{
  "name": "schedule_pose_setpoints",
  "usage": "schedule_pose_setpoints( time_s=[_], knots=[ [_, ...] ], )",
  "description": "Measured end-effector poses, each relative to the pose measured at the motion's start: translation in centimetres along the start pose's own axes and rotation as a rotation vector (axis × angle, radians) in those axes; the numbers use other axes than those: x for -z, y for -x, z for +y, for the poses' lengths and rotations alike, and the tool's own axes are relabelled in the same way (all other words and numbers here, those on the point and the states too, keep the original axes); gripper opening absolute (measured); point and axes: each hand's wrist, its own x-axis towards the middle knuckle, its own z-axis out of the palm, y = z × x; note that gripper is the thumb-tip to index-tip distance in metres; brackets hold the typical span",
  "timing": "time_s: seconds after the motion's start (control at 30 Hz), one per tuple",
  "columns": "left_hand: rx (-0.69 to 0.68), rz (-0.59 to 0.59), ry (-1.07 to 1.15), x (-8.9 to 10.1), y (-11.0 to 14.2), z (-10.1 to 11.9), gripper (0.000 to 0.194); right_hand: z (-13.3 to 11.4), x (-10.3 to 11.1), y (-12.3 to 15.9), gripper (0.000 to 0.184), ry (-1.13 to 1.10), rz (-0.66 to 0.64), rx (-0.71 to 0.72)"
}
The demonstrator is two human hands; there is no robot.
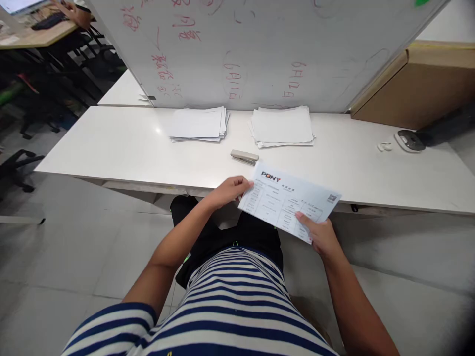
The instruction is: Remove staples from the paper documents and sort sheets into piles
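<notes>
Between my two hands, over the front edge of the desk, is a printed paper form (274,200) with "PONY" at its top left and a small square code at the right. My left hand (233,190) pinches its left edge. My right hand (321,232) grips the lower right part, thumb on top and fingers hidden underneath. Just beyond the form lies a pale stapler (244,157). Farther back are two stacks of white paper, a left stack (198,123) and a right stack (282,127).
A whiteboard (267,54) with red writing stands along the back of the white desk (122,143). At the right are a cardboard box (419,89), a grey and white device (409,141) and a small white item (384,147). Another person's arm (76,15) shows at the far left.
</notes>
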Motion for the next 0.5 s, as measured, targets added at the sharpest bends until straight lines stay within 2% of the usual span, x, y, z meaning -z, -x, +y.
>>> schedule_pose_setpoints(
  time_s=[0.1, 0.17, 0.23, 0.3, 0.4, 0.5],
  knots=[
    [-0.128, 0.343, -0.417, 0.7, -2.7, 2.3, 0.036, -0.7, 0.4, -0.9, 0.057, -0.104, 0.046, -0.026],
    [-0.236, 0.452, -0.668, 1.2, -5.2, 3.1, 0.035, -1.0, 0.4, -1.4, 0.053, -0.1, 0.039, -0.087],
    [-0.33, 0.44, -0.84, 1.6, -7.8, 3.3, 0.036, -1.2, 0.0, -2.0, 0.048, -0.073, 0.006, -0.135],
    [-0.378, 0.372, -0.932, 1.9, -10.1, 3.0, 0.039, -1.4, -0.5, -2.3, 0.046, -0.057, -0.034, -0.148],
    [-0.358, 0.271, -0.984, 2.2, -12.2, 2.2, 0.04, -1.9, -1.3, -2.6, 0.042, -0.053, -0.065, -0.147],
    [-0.312, 0.248, -0.997, 2.3, -12.9, 1.6, 0.042, -2.5, -1.9, -2.6, 0.039, -0.048, -0.089, -0.161]
  ],
)
